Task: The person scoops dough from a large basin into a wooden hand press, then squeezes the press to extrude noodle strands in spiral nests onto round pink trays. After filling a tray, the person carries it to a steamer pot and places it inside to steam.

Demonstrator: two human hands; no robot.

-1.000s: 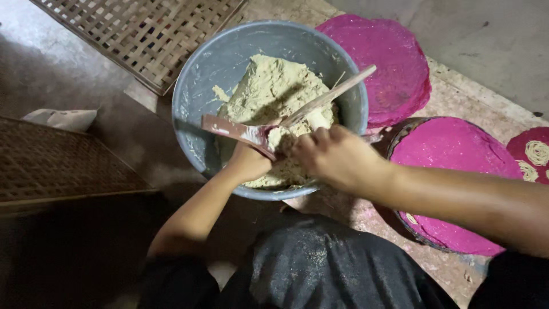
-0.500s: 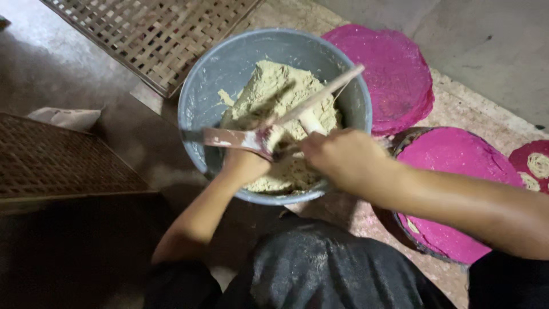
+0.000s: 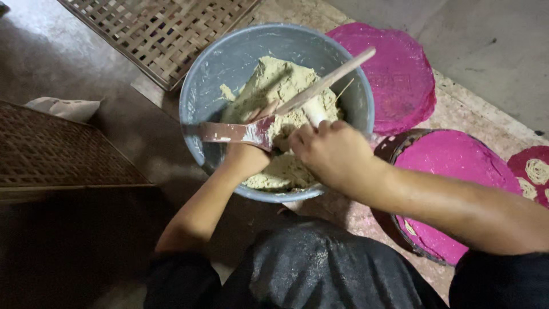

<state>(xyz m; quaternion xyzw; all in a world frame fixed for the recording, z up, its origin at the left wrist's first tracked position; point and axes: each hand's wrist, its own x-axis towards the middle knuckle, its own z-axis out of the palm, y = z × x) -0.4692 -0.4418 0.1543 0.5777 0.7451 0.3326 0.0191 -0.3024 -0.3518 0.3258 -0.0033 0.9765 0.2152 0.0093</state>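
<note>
So the pale greenish dough (image 3: 280, 97) sits heaped in the grey plastic basin (image 3: 211, 74), piled toward the far and right side, with a smaller patch near the front wall under our wrists. Compared with a second ago the wooden stick (image 3: 329, 80) has tipped a bit steeper and its tip pokes higher past the far right rim, and the flat metal scraper blade (image 3: 237, 131) has slid left so it reaches toward the left wall. We'd say the two tools have been drawn across each other, which looks like dough being cleaned off one with the other; the heap itself looks about the same.

Our right hand (image 3: 334, 154) has its grip closed around the lower end of the stick, knuckles up, right over the near edge of the heap. Our left hand (image 3: 246, 160) is down inside the basin below the blade. It seems wrapped on the scraper's handle end, but the fingers are hidden behind the blade, so we can't tell for sure. Both tools cross just above the dough, touching or nearly touching it.

Further out: two round magenta mats (image 3: 389, 68) on the floor to the right, one on a dark-rimmed tray (image 3: 400, 149), a woven bamboo lattice (image 3: 154, 28) at top left and a rattan panel (image 3: 51, 154) on the left.
</note>
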